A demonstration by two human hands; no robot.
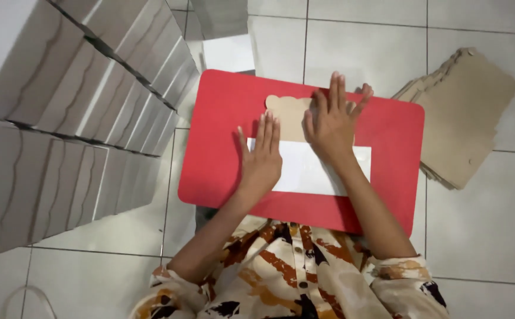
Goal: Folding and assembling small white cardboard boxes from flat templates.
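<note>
Here's the flat cardboard piece [305,150], lying in the middle of the red bench [222,118]: a white panel toward the person, a brown panel with a rounded tab at the far side. Both hands are pressed down on it. The left hand [261,158] lies palm-down over the white panel's left end, fingers [267,131] straight and close together, pointing away from the body, gripping nothing. The right hand [333,121] sits further out, flat over the seam where white meets brown, its fingers [335,90] spread wide and reaching past the brown panel's far edge; it too grips nothing, just bears down. (Whether the brown part is folded up at all, the view does not tell.)

Moving outward: the red bench is a rounded rectangle over a pale tiled floor [482,224], and its surface around the cardboard is bare red. To the right, a stack of brown cardboard blanks [467,112] lies on the floor, its near corner tucked right against the bench's right edge. To the left, tall rows of made-up white boxes [86,100] are packed side by side in two tiers, crowding close to the bench's left edge. Beyond the far edge, another white stack [225,35] stands. Nearest the camera, a patterned shirt [293,277] in cream, rust and black.
</note>
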